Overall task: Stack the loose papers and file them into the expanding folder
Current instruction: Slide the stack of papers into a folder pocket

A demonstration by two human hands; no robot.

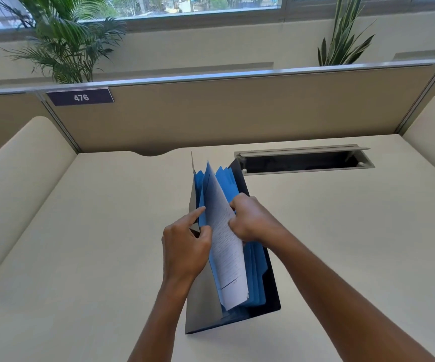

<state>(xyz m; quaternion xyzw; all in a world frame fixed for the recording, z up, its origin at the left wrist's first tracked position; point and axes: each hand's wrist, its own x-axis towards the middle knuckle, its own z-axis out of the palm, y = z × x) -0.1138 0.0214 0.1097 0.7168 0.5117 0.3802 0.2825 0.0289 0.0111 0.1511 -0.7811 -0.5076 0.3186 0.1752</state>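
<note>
While both forearms reach forward over the desk (80,231), the expanding folder (268,291) stands open between the hands. Right hand (250,218) pinches the papers (227,246) in a pocket; left hand (185,246) grips the folder's front edge, index finger extended. Paper text illegible.

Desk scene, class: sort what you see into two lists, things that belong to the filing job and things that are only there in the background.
Part of the job:
- expanding folder, standing open
- papers, partly slid between its blue dividers
- left hand and right hand, both on the papers

Just there:
- desk
- cable tray
- number plate 476
- two plants
</note>
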